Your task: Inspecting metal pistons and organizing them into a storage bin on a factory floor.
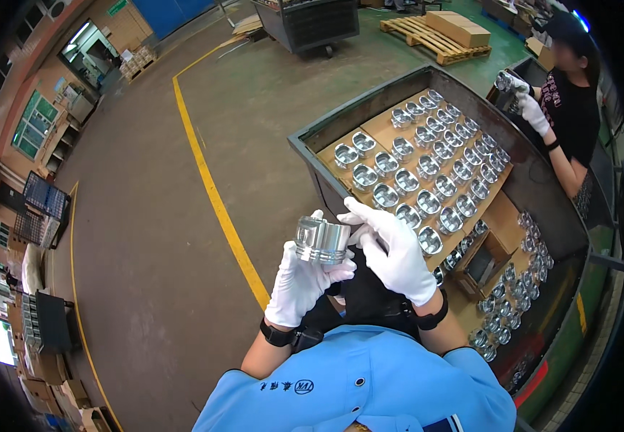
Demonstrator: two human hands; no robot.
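Note:
A shiny metal piston (322, 241) with ring grooves round one end is held in front of me. My left hand (299, 284), in a white glove, is closed round it from below and the left. My right hand (396, 252), gloved as well, is at the piston's right side with its fingers stretched toward it and somewhat apart. The fingertips are at the piston's edge; whether they touch it I cannot make out. Just beyond my right hand, many similar pistons (427, 201) stand in rows on a cardboard sheet (380, 129).
A dark metal bin (312, 162) holds the cardboard layers. Lower down in it are more pistons (503, 309) and a cardboard box (481, 266). A co-worker (571, 101) in white gloves holds a metal part at the right. Farther off are a wheeled bin (308, 25) and a wooden pallet (434, 39).

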